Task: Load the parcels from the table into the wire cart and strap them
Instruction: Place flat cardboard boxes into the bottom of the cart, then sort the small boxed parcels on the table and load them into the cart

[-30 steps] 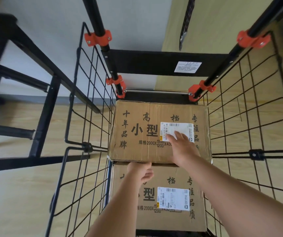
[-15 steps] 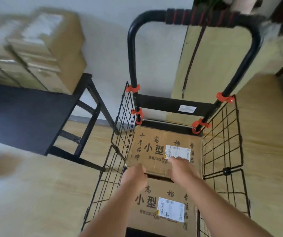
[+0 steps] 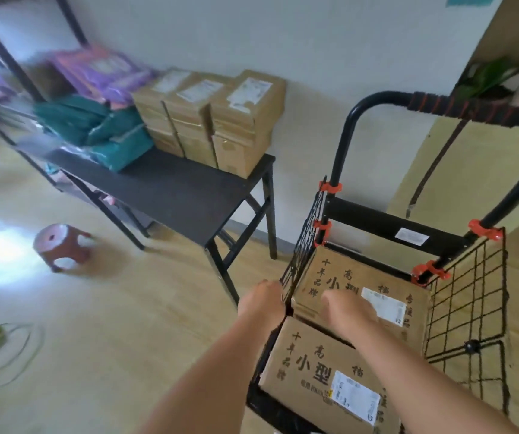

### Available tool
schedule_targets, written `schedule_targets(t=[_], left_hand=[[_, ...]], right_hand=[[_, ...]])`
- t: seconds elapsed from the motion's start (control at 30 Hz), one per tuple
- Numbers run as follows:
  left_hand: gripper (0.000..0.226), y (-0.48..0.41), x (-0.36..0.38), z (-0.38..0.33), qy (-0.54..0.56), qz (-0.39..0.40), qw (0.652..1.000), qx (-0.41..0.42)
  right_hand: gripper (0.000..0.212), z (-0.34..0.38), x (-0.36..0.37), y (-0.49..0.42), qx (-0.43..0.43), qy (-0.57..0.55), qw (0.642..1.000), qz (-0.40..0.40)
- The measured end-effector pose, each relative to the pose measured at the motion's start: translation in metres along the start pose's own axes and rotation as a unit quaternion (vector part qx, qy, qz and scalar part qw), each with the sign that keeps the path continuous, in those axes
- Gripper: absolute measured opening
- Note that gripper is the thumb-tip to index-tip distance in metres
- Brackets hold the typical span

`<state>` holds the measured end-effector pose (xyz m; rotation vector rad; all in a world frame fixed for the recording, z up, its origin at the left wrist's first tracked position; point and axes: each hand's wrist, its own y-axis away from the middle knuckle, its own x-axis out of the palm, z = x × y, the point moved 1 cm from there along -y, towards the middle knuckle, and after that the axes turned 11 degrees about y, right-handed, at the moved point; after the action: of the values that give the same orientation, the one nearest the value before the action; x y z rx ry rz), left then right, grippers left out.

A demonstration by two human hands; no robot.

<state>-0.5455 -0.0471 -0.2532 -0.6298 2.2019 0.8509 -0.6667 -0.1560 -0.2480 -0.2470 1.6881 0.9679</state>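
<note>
Parcel [image 3: 330,270] under right hand [image 3: 349,308], fingers [image 3: 335,299] blurred.

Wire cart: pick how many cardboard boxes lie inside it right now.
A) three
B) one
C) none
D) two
D: two printed cardboard boxes lie in the wire cart, the far box at the handle end and the near box closer to the camera.

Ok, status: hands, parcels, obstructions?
Left hand at wire cart left wall, right hand over rear box, grips blurred. Front box also loaded, more parcels stacked on table. Strap hangs unused. Nothing blocking.
</note>
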Motion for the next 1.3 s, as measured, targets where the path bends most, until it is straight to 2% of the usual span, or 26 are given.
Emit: schedule_targets(t=[0.3,0.63,0.77,0.9,1.03,1.3], left_hand=[[0.032,0.027,-0.084,0.104,0.055,-0.022,0.997,-0.048],[0.035,0.057,-0.157,0.233,0.106,-0.025,0.992,-0.065],[0.036,0.07,-0.179,0.285,0.117,-0.003,0.991,-0.067],[0.036,0.078,-0.199,0.325,0.119,-0.007,0.989,-0.087],[0.038,0.072,-0.21,0.334,0.117,-0.008,0.99,-0.079],[0.039,0.043,-0.226,0.298,0.107,-0.003,0.994,-0.025]], right_hand=[[0.011,0.115,-0.035,0.011,-0.034,-0.029,0.997,-0.058],[0.013,0.264,-0.029,0.038,-0.061,0.018,0.997,-0.048],[0.009,0.323,-0.025,0.05,-0.067,0.0,0.997,-0.048],[0.015,0.365,-0.023,0.063,-0.071,-0.023,0.996,-0.052],[0.016,0.376,-0.033,0.069,-0.052,-0.036,0.996,-0.063],[0.017,0.371,-0.073,0.05,-0.004,-0.113,0.989,-0.098]])
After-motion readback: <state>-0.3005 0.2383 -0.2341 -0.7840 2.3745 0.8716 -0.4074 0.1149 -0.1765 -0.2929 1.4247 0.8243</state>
